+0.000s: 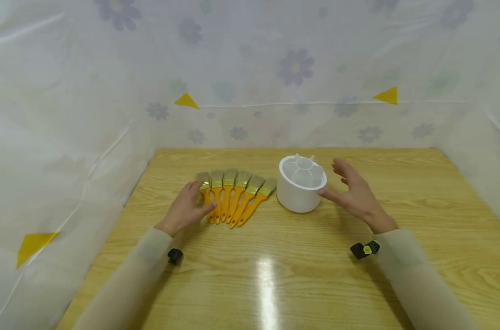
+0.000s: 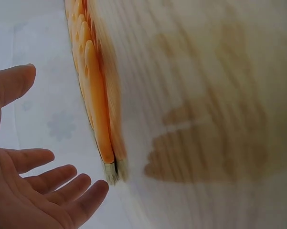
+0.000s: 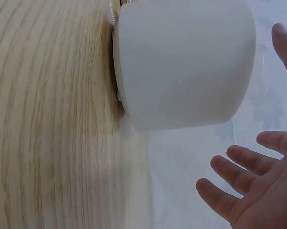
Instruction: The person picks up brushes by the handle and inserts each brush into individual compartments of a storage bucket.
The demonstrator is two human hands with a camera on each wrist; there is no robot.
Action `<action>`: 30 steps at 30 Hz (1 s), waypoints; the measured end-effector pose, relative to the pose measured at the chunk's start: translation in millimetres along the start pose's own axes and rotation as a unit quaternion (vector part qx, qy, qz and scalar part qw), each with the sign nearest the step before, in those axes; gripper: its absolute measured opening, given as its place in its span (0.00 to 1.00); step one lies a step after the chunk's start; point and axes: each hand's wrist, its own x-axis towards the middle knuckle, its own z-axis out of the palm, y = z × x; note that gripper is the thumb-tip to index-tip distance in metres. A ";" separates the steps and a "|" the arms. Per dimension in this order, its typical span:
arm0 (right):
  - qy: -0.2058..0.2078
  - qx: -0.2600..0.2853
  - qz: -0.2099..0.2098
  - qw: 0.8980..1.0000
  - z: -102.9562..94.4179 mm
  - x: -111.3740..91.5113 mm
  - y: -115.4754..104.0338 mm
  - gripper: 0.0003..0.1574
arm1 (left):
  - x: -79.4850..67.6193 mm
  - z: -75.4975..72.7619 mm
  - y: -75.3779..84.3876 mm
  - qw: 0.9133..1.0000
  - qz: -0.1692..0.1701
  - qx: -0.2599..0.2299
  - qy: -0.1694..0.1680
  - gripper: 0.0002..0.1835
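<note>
Several paintbrushes (image 1: pixel 229 197) with orange handles and pale bristles lie fanned out on the table, bristles toward the back. My left hand (image 1: pixel 188 206) hovers at the leftmost brush, fingers spread and holding nothing; the left wrist view shows the palm facing the brush handles (image 2: pixel 94 95). To the right of the brushes stands a white round container (image 1: pixel 300 195), upright, with a clear insert (image 1: pixel 305 172) showing inside its rim. Beside its right side is my right hand (image 1: pixel 354 195), thumb near the rim and fingers apart. In the right wrist view the container's wall (image 3: pixel 186 67) faces the empty palm.
The wooden table (image 1: pixel 250 256) reaches back to a pale flowered curtain (image 1: pixel 250 59), which also hangs at both sides. Yellow triangles (image 1: pixel 387 95) are stuck on the curtain. Each sleeve has a small black device (image 1: pixel 364 250) at the wrist.
</note>
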 end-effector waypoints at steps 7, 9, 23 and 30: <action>-0.004 0.007 0.007 1.000 4.2 1.5 0.0 0.59 | 1.2 2.6 -1.9 1.000 -0.012 -0.008 -0.003 0.46; -0.007 0.009 0.009 1.000 4.8 1.5 -0.1 0.59 | 1.4 2.7 -2.4 1.000 -0.018 -0.013 -0.004 0.46; -0.025 0.058 0.016 0.998 8.6 0.7 -1.9 0.57 | 1.1 2.2 -3.9 0.996 -0.058 -0.062 -0.009 0.43; -0.058 0.122 0.016 0.991 11.8 3.2 -3.2 0.55 | 3.7 1.5 -5.7 0.994 -0.081 -0.070 -0.015 0.42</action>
